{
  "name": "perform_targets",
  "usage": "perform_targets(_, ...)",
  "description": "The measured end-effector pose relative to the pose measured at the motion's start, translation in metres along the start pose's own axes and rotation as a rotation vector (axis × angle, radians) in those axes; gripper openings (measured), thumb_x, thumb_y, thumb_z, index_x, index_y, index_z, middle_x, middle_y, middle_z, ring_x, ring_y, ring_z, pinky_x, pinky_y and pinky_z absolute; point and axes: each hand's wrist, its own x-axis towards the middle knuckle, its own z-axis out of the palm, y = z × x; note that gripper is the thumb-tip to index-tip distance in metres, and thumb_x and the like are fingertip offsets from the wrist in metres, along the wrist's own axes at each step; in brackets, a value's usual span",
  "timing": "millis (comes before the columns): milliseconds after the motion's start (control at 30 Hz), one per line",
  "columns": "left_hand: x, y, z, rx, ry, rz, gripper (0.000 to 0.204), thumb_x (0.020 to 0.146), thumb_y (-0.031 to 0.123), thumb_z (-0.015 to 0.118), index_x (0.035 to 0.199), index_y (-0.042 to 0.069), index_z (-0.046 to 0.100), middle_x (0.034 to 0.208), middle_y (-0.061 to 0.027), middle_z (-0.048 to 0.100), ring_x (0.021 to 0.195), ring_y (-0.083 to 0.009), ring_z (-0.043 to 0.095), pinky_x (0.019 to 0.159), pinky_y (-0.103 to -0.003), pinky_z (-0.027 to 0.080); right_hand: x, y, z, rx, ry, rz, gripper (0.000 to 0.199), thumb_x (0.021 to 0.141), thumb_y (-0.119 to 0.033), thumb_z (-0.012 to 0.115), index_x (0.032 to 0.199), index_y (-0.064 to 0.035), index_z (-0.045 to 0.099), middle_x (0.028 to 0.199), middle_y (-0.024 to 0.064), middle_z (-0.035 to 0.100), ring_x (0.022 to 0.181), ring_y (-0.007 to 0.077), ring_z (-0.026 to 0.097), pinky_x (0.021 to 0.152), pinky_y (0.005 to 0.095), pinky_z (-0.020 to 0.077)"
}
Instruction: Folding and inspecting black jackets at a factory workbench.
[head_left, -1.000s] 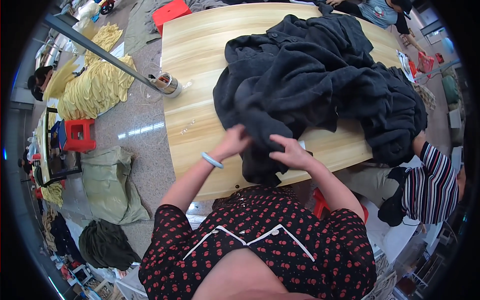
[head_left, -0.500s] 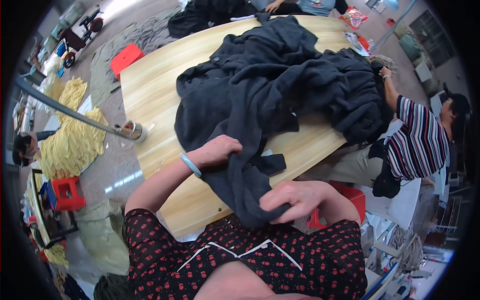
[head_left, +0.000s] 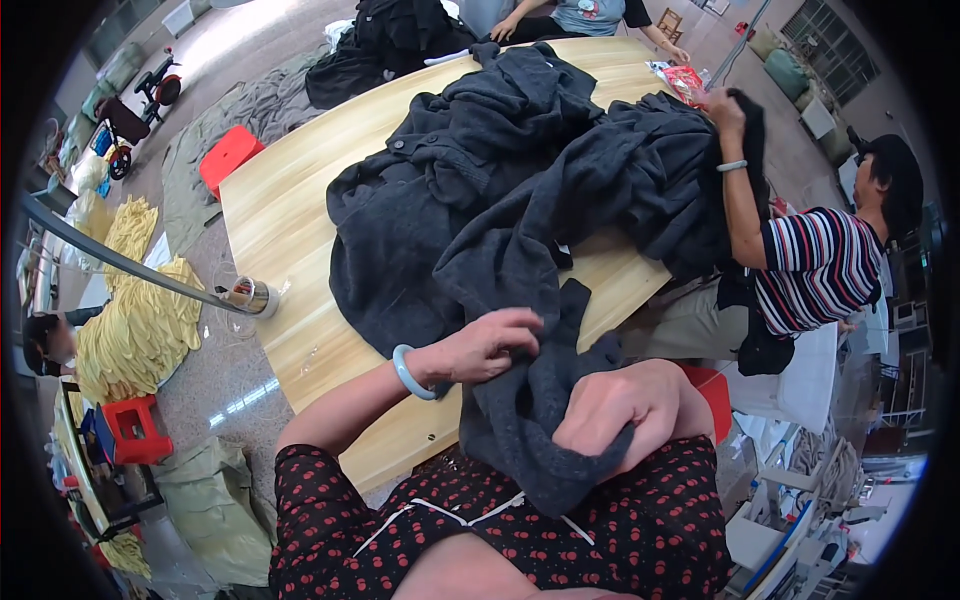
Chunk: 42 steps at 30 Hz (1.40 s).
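Observation:
A charcoal knit garment [head_left: 520,440] stretches from the heap on the table toward my chest, its near end bunched and folded. My right hand [head_left: 620,415] is closed round this near end, gripping the cloth just above the table's front edge. Over the garment's left side is my left hand [head_left: 490,345], a pale bangle at its wrist. Its fingers are loosely bent and apart, close to the cloth and not closed on it. More dark knitwear [head_left: 400,240] lies crumpled across the table, with buttons showing on one piece.
The wooden table [head_left: 290,190] carries a can of small tools [head_left: 250,295] at its left edge. A co-worker in a striped shirt [head_left: 825,260] lifts dark cloth at the right. Another person [head_left: 590,18] sits at the far side. Red stools [head_left: 135,430] and yellow garments [head_left: 140,330] are at left.
My right hand has moved right, carrying the garment's near end. My left hand has loosened from the cloth and shifted right and down. The striped-shirt co-worker has raised a hand with dark cloth.

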Motion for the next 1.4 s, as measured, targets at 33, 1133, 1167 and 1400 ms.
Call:
perform_targets(33,-0.007,-0.011,0.003,0.003,0.004,-0.002,0.039,0.061,-0.005,0.046,0.097,0.005,0.053,0.114,-0.0166,0.044,0.11,-0.0317,0.042,0.095,-0.035,0.033,0.002,-0.002,-0.001,-0.02,-0.034,-0.033,0.01,0.074,0.0,0.055,0.074,0.0089,0.053,0.072,0.0202,0.052,0.062,0.036,0.051,0.054,0.0351,0.0412)
perform_targets(1133,-0.236,0.218,-0.166,0.635,1.062,-0.745,0.031,0.088,0.023,0.047,0.1,-0.003,0.056,0.092,-0.0064,0.061,0.089,-0.0121,0.056,0.076,-0.023,0.042,-0.045,-0.009,-0.092,-0.122,0.979,-0.358,0.046,0.084,-0.022,0.037,0.119,0.0057,0.041,0.113,0.0225,0.05,0.106,0.0298,0.049,0.094,0.0415,0.0366)
perform_targets(1167,-0.221,0.219,-0.164,0.629,1.074,-0.755,0.031,0.088,0.023,0.047,0.1,-0.003,0.056,0.092,-0.0064,0.061,0.089,-0.0121,0.056,0.076,-0.023,0.042,-0.036,-0.014,-0.087,0.06,0.958,-0.366,0.043,0.084,-0.022,0.036,0.116,0.0055,0.045,0.109,0.0224,0.052,0.102,0.0293,0.053,0.091,0.0414,0.0403)
perform_targets(1400,-0.085,0.235,-0.16,-0.789,1.177,-0.255,0.026,0.088,0.015,0.042,0.102,-0.004,0.053,0.097,-0.0124,0.06,0.083,-0.0194,0.059,0.077,-0.029,0.047,0.023,-0.07,-0.082,-0.756,1.78,-0.05,0.038,0.09,-0.014,0.026,0.114,0.0041,0.049,0.11,0.0203,0.053,0.104,0.0256,0.052,0.088,0.0332,0.0435)
